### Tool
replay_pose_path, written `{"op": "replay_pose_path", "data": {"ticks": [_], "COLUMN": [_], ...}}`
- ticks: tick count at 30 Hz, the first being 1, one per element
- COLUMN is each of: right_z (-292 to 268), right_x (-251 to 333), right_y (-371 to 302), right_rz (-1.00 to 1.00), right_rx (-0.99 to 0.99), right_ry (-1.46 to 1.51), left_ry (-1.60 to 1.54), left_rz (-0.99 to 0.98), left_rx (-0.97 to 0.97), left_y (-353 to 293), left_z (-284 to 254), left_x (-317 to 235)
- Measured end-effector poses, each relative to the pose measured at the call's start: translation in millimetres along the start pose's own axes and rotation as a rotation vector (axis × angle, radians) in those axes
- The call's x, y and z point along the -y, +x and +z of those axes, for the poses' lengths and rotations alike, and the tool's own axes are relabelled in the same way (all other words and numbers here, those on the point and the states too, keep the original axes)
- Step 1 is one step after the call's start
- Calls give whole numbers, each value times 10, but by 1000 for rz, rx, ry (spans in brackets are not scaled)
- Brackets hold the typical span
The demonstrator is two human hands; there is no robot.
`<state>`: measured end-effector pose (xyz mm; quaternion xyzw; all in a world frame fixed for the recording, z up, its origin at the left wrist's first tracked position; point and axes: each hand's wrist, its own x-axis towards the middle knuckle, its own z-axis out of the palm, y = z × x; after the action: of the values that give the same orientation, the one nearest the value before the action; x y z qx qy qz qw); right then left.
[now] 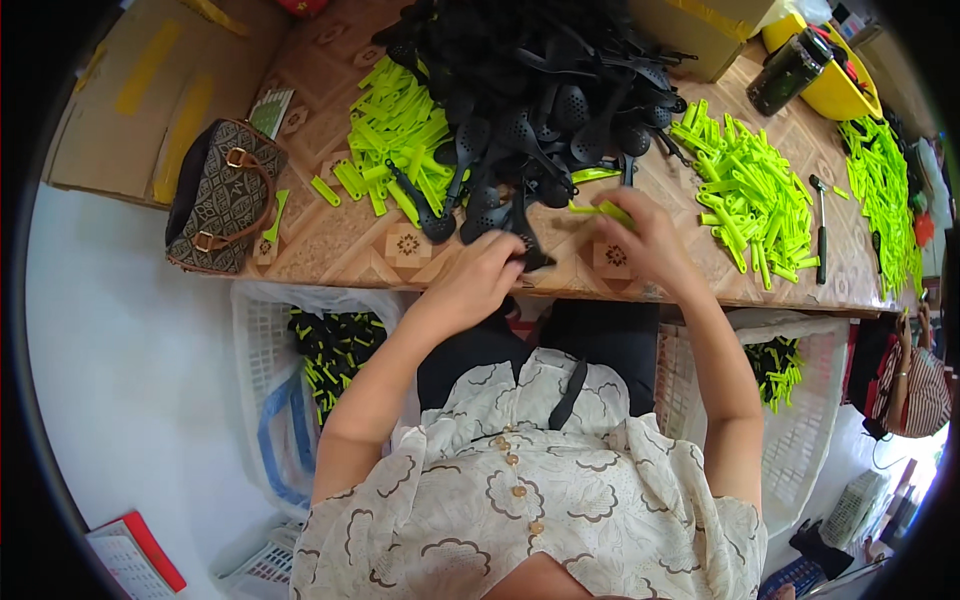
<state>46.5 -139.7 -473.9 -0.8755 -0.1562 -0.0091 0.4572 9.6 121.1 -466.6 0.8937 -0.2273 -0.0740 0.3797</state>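
Observation:
Near the table's front edge, my left hand (485, 272) is closed on a black kitchen utensil (533, 252); its shape is partly blurred and covered by my fingers. My right hand (645, 238), a little farther right, pinches a lime-green plastic handle piece (584, 209) pointing left toward the black utensil. The two pieces are apart. Beyond both hands rises a large heap of black slotted spoons and similar utensils (575, 108). Lime-green handle pieces lie in a pile on the left (395, 135) and in another pile on the right (755, 195).
A patterned handbag (225, 195) stands at the table's left. Right of the green pile lies a hammer-like tool (822, 235). A dark bottle (790, 72) and yellow basket (850, 88) stand far right. White baskets (250, 345) with finished-looking black-green pieces flank my legs below the table.

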Motion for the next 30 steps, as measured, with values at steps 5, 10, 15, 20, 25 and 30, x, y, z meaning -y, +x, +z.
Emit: {"op": "replay_pose_path", "data": {"ticks": [5,10,15,20,25,30], "right_z": [-7,-206,-285,-191,166,666], "right_x": [-243,-177,-224,-99,115,439], "right_y": [642,617,113,-279,-286,-364], "right_rz": [343,465,372,374,404,423], "right_rx": [72,-24,-115,-244,-324,-355], "right_ry": [543,818,447,672,1272,1022], "left_ry": [68,208,115,-983,-1512,-1583], "left_rz": [89,50,-132,-321,-428,-304], "left_rx": [-194,-292,-223,-210,-284,-693], "left_y": [659,1134,1305,968,625,546], "left_z": [21,49,-244,-151,211,340], "left_x": [160,332,136,-34,-169,-283]}}
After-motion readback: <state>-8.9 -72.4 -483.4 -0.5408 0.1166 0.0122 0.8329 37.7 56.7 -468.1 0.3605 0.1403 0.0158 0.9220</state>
